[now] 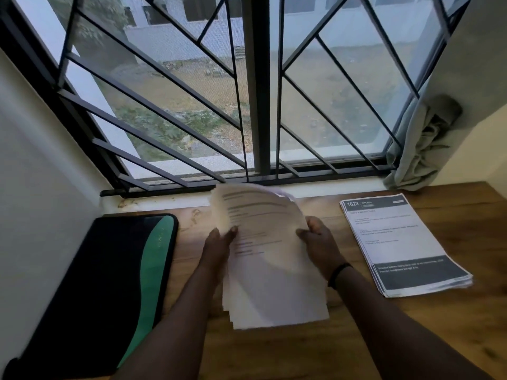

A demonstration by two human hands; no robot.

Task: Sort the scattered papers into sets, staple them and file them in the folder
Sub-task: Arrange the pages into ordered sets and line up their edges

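Note:
A loose stack of white printed papers [269, 275] lies in the middle of the wooden desk [301, 352], its far end lifted and blurred. My left hand [219, 242] grips the stack's left edge, thumb on top. My right hand [318, 239] grips the right edge, with a black band on the wrist. A second set of papers [403, 242], headed "1623" with dark bands at top and bottom, lies flat to the right. The black and green folder [109, 283] lies shut on the left side of the desk.
A barred window [247, 91] runs along the desk's far edge above a white sill. A grey curtain [428, 141] hangs bunched at the right corner. A white wall borders the desk on the left.

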